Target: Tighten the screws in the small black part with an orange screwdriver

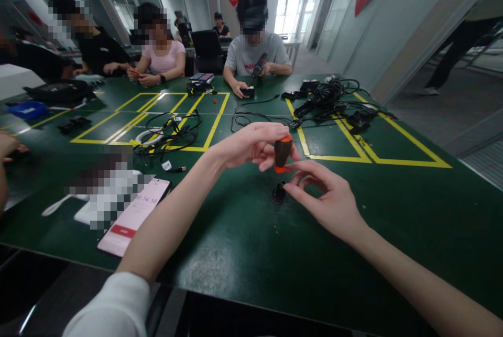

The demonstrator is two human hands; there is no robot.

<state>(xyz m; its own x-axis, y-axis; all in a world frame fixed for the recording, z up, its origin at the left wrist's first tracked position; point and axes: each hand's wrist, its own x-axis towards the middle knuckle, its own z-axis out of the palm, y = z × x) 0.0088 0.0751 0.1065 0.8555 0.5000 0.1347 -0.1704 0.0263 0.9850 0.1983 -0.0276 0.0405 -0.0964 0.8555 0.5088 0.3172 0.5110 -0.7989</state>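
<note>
A short screwdriver (282,153) with a dark, orange-ended handle stands roughly upright, and my left hand (257,145) is closed around it from above. Just below its orange collar is a small black part (278,193) with a round base, resting on the green table; the screwdriver's tip is hard to make out. From the right, my right hand (326,190) comes in with its fingers curled in a pinch. Its index fingertip is beside the collar and its thumb tip is at the top of the black part. Whatever lies between those fingertips is too small to tell.
A phone (137,216) showing a timer lies left of my left forearm. Coiled cables (168,132) and a heap of black cables (330,98) lie farther back on the table (228,232). Across from me, a person (255,49) handles a power tool (259,64).
</note>
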